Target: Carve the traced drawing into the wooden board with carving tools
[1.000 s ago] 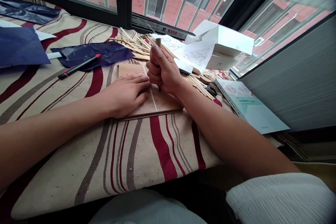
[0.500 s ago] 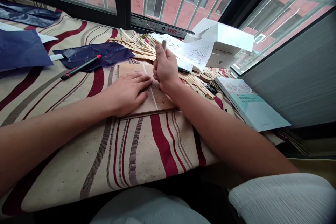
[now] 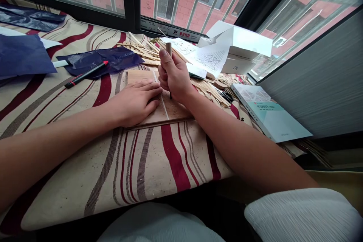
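A flat wooden board [image 3: 136,76] with a pale strip across it lies on the striped cloth, small shavings on its right part. Spread flat on the board's left part is my left hand [image 3: 136,102], fingers pointing right and holding nothing. My right hand [image 3: 174,73] is wrapped round an upright carving tool [image 3: 169,48]. Its wooden handle end sticks out above the fist, and its dark shaft comes out below and reaches down to the board. The tool's tip is too small to make out.
Thin wood strips [image 3: 211,92] and sheets with line drawings [image 3: 211,60] lie behind and right of the board, near a white box [image 3: 249,41]. A book [image 3: 269,111] is at the right. On the left are a red-and-black marker [image 3: 86,75] and dark blue sheets [image 3: 24,55].
My right hand has shifted slightly left, and the tool now stands more upright, its shaft showing below the fist. My left hand stays flat on the board.
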`<state>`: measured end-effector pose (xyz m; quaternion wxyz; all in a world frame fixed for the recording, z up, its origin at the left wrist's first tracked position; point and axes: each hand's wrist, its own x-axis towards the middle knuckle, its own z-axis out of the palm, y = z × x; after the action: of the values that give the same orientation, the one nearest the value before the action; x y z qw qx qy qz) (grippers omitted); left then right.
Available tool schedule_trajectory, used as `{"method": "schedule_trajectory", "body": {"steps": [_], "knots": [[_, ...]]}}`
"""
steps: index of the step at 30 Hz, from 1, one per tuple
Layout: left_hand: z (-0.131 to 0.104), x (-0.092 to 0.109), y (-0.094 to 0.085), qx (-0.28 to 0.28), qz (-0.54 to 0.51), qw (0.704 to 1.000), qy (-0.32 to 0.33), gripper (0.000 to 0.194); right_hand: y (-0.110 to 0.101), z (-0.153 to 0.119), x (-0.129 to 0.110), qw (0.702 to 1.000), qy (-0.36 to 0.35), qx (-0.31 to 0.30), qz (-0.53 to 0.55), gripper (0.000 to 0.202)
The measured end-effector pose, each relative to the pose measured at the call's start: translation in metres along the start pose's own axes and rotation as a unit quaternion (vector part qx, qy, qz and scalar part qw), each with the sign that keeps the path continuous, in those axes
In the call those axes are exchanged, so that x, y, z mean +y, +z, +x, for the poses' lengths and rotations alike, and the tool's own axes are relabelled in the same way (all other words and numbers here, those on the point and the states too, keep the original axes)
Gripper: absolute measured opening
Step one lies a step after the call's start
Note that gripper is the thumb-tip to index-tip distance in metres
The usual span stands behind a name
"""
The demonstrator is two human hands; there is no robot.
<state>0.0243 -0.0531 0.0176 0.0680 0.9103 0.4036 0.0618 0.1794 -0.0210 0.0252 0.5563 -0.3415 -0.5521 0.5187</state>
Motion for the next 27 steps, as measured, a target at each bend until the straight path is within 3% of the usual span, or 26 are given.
{"method": "schedule_trajectory", "body": {"steps": [3, 8, 12, 14, 18, 27], "knots": [[0.0, 0.0, 0.0, 0.01, -0.005, 1.0, 0.013, 0.068, 0.004, -0.002, 0.002, 0.998, -0.044, 0.006, -0.034, 0.039], [-0.001, 0.001, -0.001, -0.01, -0.003, 1.0, -0.017, 0.069, -0.008, -0.002, -0.003, 0.999, 0.026, 0.041, 0.02, 0.042], [-0.001, 0.0, -0.001, -0.007, -0.002, 1.0, -0.008, 0.067, -0.016, -0.007, -0.011, 0.997, 0.055, -0.018, 0.06, 0.045], [-0.001, -0.001, 0.0, -0.002, -0.003, 1.0, 0.001, 0.067, -0.015, -0.009, -0.016, 0.997, 0.048, -0.034, 0.059, 0.045], [-0.001, -0.001, 0.0, -0.007, -0.003, 1.0, -0.003, 0.072, -0.013, -0.008, -0.021, 0.999, 0.011, 0.013, 0.044, 0.045], [-0.003, -0.002, 0.002, -0.01, -0.004, 1.0, -0.01, 0.073, -0.006, -0.002, -0.009, 1.0, 0.017, 0.009, 0.022, 0.043]]}}
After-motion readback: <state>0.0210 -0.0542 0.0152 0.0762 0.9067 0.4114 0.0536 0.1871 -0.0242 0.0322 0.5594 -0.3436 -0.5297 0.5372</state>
